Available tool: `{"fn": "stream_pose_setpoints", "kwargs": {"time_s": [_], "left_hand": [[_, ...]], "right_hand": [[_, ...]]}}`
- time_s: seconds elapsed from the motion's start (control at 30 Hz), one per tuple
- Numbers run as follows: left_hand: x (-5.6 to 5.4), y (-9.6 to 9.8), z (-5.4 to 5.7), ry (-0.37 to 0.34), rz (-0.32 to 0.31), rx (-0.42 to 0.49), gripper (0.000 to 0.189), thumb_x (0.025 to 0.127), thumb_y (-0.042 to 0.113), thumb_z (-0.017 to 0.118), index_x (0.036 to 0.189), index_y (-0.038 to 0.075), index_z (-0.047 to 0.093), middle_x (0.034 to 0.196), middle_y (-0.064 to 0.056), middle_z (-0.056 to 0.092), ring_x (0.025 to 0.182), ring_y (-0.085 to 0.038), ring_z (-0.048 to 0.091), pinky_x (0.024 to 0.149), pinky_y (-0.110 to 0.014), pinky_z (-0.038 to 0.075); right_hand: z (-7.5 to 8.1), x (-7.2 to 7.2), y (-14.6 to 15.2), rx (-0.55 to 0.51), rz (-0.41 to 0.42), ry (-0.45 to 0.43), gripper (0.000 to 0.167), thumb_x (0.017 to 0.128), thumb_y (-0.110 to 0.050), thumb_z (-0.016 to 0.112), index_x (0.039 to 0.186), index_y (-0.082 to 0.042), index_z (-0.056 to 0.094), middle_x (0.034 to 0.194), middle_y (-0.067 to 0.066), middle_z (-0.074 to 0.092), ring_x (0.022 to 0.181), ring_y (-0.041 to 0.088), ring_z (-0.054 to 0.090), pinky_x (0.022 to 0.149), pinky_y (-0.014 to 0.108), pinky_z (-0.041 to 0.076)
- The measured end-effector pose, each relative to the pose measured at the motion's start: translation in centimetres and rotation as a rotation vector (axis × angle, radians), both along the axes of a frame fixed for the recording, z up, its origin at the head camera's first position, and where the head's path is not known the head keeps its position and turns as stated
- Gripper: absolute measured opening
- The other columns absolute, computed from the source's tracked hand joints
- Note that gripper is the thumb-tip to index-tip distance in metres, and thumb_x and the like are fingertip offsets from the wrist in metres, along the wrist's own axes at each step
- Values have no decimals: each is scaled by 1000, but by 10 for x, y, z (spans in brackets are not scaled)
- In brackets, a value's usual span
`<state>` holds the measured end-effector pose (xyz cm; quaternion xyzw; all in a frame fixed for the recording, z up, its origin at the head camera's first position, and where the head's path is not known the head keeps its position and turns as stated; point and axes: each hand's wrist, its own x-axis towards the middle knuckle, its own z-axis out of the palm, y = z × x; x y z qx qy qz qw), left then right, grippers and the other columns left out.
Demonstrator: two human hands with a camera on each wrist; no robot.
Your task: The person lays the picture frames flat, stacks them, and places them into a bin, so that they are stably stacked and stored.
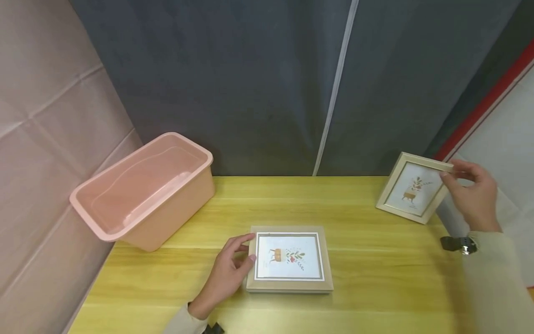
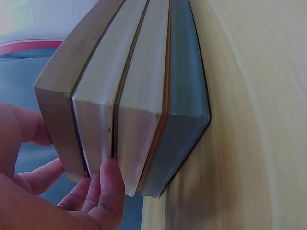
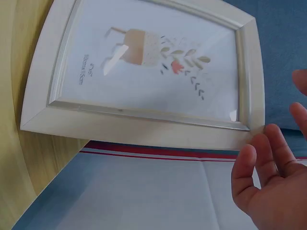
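Observation:
Several picture frames lie in a flat stack, the top frame (image 1: 289, 257) showing a plant print turned sideways. My left hand (image 1: 227, 273) touches the stack's left side with thumb and fingers spread. The left wrist view shows brown, white and blue frame edges (image 2: 139, 134) layered together, fingertips of the left hand (image 2: 72, 191) resting against them. At the table's far right stands another picture frame (image 1: 417, 188) with a similar print. My right hand (image 1: 473, 195) is at its upper right corner. In the right wrist view, fingertips of this hand (image 3: 278, 187) overlap the corner.
A pink plastic bin (image 1: 183, 208) stands at the left of the yellow wooden table (image 1: 354, 306). A dark grey curtain (image 1: 250, 93) rises behind the table. Pale walls (image 1: 41, 162) flank it, with a red stripe (image 1: 492, 97) on the right.

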<state>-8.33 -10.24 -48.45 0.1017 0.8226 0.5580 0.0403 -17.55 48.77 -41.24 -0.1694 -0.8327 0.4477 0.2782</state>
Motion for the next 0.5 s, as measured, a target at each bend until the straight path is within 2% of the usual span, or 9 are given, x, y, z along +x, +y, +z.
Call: {"fn": "stream_pose_setpoints", "kwargs": {"time_s": [0.17, 0.33, 0.5], "left_hand": [[2, 0, 0, -5, 3, -11, 56, 97, 9, 75, 146, 29, 61, 141, -2, 61, 119, -24, 61, 87, -26, 60], [3, -2, -2, -11, 5, -7, 55, 97, 11, 75, 146, 31, 61, 142, -1, 61, 120, -24, 61, 89, -27, 59], [5, -2, -3, -10, 2, -7, 55, 97, 12, 76, 146, 32, 61, 141, -1, 61, 120, -25, 61, 88, -29, 59]], "right_hand": [[-4, -2, 6, 8, -65, -15, 44, 95, -19, 74, 139, -18, 71, 108, -29, 52, 102, -9, 48, 74, 5, 39], [-8, -4, 10, 62, -96, -22, 45, 95, -22, 73, 139, -19, 71, 109, -33, 44, 99, -10, 42, 78, 12, 36], [-10, -6, 17, 94, -82, -109, 50, 96, -27, 73, 144, -20, 67, 109, -35, 39, 100, -12, 36, 87, 23, 31]]}}
